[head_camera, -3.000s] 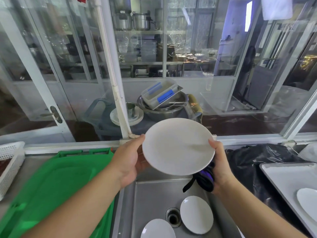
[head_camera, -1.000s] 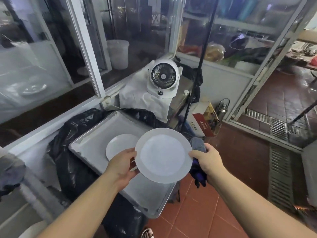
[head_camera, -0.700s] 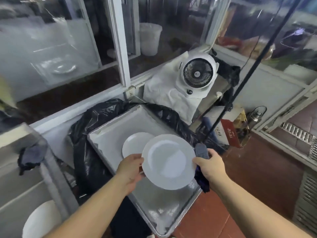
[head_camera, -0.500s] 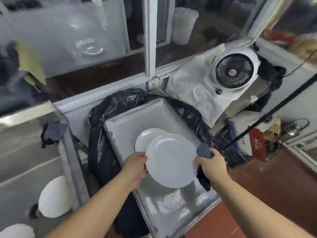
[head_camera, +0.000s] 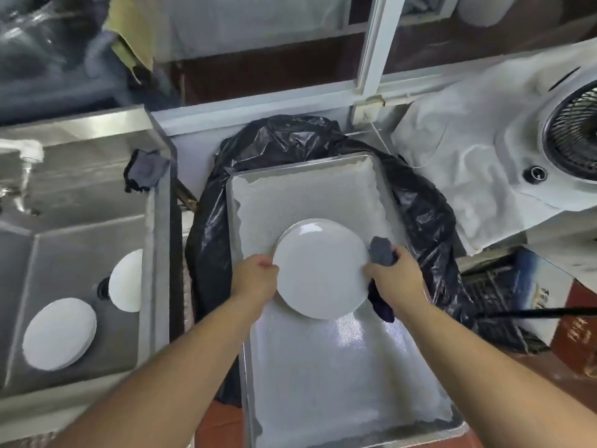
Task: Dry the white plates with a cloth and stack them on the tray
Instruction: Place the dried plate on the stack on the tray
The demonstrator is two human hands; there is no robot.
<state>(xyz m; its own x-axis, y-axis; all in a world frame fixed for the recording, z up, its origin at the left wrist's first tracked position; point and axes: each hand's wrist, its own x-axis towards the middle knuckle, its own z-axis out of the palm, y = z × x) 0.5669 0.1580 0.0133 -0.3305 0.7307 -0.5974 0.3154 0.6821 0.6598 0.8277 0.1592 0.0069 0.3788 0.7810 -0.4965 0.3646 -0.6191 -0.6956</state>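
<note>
Both hands are on a round white plate point(head_camera: 321, 274), held over the far half of the rectangular grey metal tray point(head_camera: 339, 383). The left hand point(head_camera: 255, 279) grips the plate's left rim, fingers curled under it. The right hand point(head_camera: 395, 279) holds the right rim and has a dark blue-grey cloth point(head_camera: 381, 253) bunched in its grasp, one end poking up above the knuckles, the other hanging below the wrist. Just past the held plate's far edge peeks the rim of a second white plate point(head_camera: 307, 226), lying on the tray toward its far end; whether the two plates touch cannot be told. The tray sits on a crumpled black plastic bag point(head_camera: 426, 215) that spills out around its far and side edges.

Off to the left, a stainless steel sink point(head_camera: 80, 240), with two more white plates down in the basin: one near the front left point(head_camera: 59, 333), one partly hidden behind the sink's right wall point(head_camera: 127, 281). A dark rag point(head_camera: 145, 169) is draped at the sink's far right corner. To the right, a white fan point(head_camera: 575, 140) beside a white sheet point(head_camera: 468, 163).
</note>
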